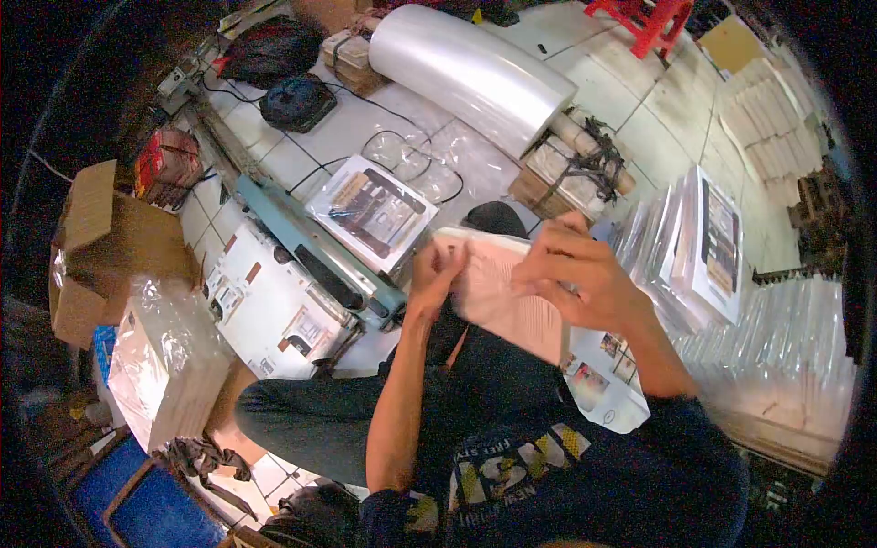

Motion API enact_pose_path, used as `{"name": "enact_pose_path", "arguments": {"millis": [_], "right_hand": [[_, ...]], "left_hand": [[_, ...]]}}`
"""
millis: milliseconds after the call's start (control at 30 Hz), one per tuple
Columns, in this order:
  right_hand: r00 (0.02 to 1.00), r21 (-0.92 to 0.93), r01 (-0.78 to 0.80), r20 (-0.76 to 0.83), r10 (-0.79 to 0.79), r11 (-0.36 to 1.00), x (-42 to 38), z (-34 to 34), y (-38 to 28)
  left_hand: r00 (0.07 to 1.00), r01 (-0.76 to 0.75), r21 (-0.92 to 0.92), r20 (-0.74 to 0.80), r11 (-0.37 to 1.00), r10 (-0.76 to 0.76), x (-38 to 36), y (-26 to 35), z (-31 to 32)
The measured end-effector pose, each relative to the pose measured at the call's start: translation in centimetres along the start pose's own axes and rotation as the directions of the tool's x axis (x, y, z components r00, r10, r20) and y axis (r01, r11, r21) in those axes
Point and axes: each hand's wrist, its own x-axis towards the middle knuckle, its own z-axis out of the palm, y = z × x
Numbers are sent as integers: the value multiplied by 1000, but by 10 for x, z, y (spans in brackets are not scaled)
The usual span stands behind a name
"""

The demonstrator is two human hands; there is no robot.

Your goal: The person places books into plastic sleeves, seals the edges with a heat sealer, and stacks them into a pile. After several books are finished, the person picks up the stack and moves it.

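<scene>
A book with pale, pinkish pages is held tilted above my lap, in front of my chest. My left hand grips its left end, thumb across the near face. At the upper right edge, my right hand has its fingers bent and pressed together against the pages; whether it pinches a page or the whole edge is hard to see. Just beyond my left hand lies a printed, plastic-wrapped book. A long blue-grey bar sealer stretches across the floor to the left. Printed sheets rest under my right forearm.
A large roll of clear plastic film lies at the back. Wrapped books stand in stacks on the right, beside more plastic-covered piles. Leftward are an open cardboard box, a plastic-wrapped pile and cables. A red stool stands far back.
</scene>
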Motion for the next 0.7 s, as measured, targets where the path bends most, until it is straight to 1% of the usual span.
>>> {"name": "enact_pose_path", "arguments": {"millis": [33, 67, 100, 133, 167, 200, 233, 267, 300, 333, 367, 400, 433, 467, 500, 533, 567, 600, 633, 700], "right_hand": [[997, -17, -77, 29, 77, 997, -4, -7, -3], [990, -26, -129, 47, 130, 991, -10, -15, -4], [988, -19, -144, 54, 145, 989, -14, -19, -9], [957, 46, -288, 4, 288, 956, -16, -23, -13], [903, 116, -421, -35, 427, 900, -19, -26, -14], [925, 13, -315, -219, 310, 949, -26, -23, 2], [923, 11, -324, -214, 319, 946, -25, -19, 9], [841, 109, -332, -415, 347, 937, -24, -15, 13], [711, 204, -316, -596, 374, 926, -26, -10, 18], [706, 199, -324, -600, 377, 925, -36, -2, 31], [724, 483, -293, -452, 521, 826, -52, 9, 48], [748, 719, -264, -268, 607, 642, -62, 18, 60], [748, 714, -266, -271, 606, 648, -68, 24, 61], [852, 714, -269, -136, 506, 646, -77, 30, 56], [923, 716, -273, 6, 386, 643, -84, 35, 53], [922, 717, -275, 7, 388, 641, -89, 38, 52], [832, 622, -467, 68, 551, 628, -94, 41, 51], [707, 512, -640, 102, 699, 573, -96, 44, 50], [702, 517, -642, 102, 705, 566, -98, 43, 49], [699, 552, -636, 118, 705, 539, -89, 32, 47]], "left_hand": [[1000, 0, -5, 7, 1000, 0, -2, -12, -2], [998, -52, -333, -55, 942, 36, -9, -24, -4], [991, -109, -618, -128, 779, 37, -20, -27, -8], [989, -148, -628, -106, 764, 105, -27, -28, -14], [981, -187, -640, -86, 745, 172, -39, -10, -22], [990, -130, -360, -106, 924, 98, -57, 30, -32], [991, -122, -366, -99, 923, 92, -60, 26, -34], [983, -158, -227, -123, 961, 133, -65, 23, -34], [973, -194, -80, -139, 978, 182, -67, 20, -36], [978, -209, -134, -27, 969, 207, -64, 20, -40], [977, -212, -136, -18, 968, 212, -65, 20, -40], [971, -233, -195, 3, 953, 239, -69, 20, -40], [964, -251, -255, 21, 934, 265, -70, 21, -38], [922, -368, -406, -45, 836, 384, -70, 46, -28], [922, -368, -409, -43, 835, 385, -70, 46, -25], [937, -348, -434, -125, 831, 327, -71, 45, -24], [943, -329, -457, -203, 826, 264, -73, 46, -23], [943, -314, -469, -256, 826, 213, -77, 49, -21], [946, -307, -466, -248, 830, 211, -80, 51, -24], [966, -218, -660, -250, 719, 64, -83, 62, -31]]}}
